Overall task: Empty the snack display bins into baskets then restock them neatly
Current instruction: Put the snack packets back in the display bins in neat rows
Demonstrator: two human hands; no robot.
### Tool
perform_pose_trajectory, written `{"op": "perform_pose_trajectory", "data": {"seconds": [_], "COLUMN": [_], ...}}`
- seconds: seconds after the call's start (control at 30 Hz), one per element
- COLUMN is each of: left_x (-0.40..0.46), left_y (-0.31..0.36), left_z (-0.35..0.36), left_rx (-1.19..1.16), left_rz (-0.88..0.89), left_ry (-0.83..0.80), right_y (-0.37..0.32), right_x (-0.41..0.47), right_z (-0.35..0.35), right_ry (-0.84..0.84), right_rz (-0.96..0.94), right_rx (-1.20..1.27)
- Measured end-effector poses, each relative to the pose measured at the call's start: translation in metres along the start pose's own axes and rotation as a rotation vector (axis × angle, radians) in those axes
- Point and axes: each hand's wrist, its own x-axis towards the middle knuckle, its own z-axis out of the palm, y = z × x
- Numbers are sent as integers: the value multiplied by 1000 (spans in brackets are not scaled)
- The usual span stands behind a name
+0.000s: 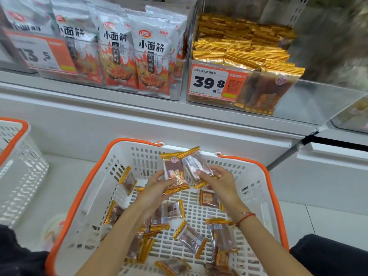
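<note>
Packets, gold-edged, foil: held over the white basket. I note my left hand and right hand both pinching the small stack. Probably light, slippery, flexible; best gripped by flat faces.

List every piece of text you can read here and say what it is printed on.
"小面筋": white snack bags in the left bin.
"火鸡面味": same bags, black strip.
"39.8": orange price tag on the gold-packet bin.
"13.5": left price tag, blurred.
Small print on the tags and the basket packets: unreadable.
</note>
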Motion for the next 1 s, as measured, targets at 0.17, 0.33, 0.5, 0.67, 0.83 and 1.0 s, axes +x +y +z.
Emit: {"op": "perform_pose_trajectory", "data": {"seconds": [0.17, 0.33, 0.5, 0.67, 0.83, 1.0], "left_x": [-4, -9, -14, -14, -11, -4], "left_y": [6, 12, 12, 9, 12, 27], "left_z": [0, 7, 21, 21, 22, 2], "left_rx": [16, -105, -58, 23, 54, 3], "left_rz": [-36, 34, 24, 47, 120, 123], "left_ry": [-13, -79, -49, 38, 6, 72], "right_y": [-11, -4, -5, -20, -15, -18], "right_x": [-10, -21, -39, -38, -23, -8], "right_z": [-4, 20, 35, 34, 28, 7], "right_ry": [105, 104, -200, -148, -129, -41], "right_rz": [-472, -943, -743, -288, 41, 114], "right_rx": [-229, -791, -709, -97, -10, 239]}}
